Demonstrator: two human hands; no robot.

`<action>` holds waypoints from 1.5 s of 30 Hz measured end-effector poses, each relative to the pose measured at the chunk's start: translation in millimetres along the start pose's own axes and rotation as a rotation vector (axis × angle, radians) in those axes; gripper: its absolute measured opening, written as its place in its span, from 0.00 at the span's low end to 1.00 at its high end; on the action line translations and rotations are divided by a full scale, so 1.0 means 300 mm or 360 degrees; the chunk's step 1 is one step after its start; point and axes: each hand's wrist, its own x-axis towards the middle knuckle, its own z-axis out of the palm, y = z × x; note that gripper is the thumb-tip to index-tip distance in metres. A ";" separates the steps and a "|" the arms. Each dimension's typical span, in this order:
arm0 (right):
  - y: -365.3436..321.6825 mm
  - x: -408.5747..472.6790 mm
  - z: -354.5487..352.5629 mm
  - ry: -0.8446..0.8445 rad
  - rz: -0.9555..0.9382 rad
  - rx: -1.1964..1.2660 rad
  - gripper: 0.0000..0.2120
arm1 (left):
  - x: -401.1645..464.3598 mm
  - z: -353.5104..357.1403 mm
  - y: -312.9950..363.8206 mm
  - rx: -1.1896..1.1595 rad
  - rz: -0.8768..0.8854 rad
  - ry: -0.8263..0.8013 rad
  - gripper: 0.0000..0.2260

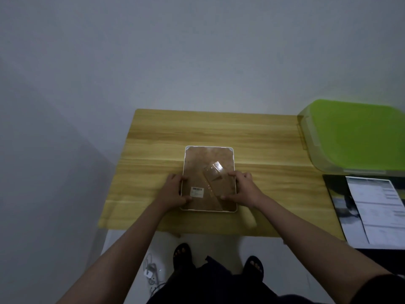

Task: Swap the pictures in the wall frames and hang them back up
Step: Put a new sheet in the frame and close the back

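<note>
A white-rimmed picture frame (208, 165) lies face down near the middle of the wooden table (219, 132), its brown backing board up. The backing carries a small white barcode label (197, 190) and a fold-out stand (215, 179) under glossy wrap. My left hand (175, 190) grips the frame's left edge, thumb on the backing near the label. My right hand (242, 189) grips the right edge, thumb resting on the stand. The picture side is hidden against the table.
A green-lidded translucent storage box (355, 137) sits at the table's right rear. A dark print with a white printed sheet (372, 207) on it lies at the right edge. Below the front edge are my sandalled feet and a white charger with cable (151, 273) on the floor.
</note>
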 end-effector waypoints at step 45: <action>-0.349 0.066 -0.250 0.0917 -0.0264 0.0604 0.32 | 0.140 -0.486 0.475 -0.0759 0.0545 0.0139 0.24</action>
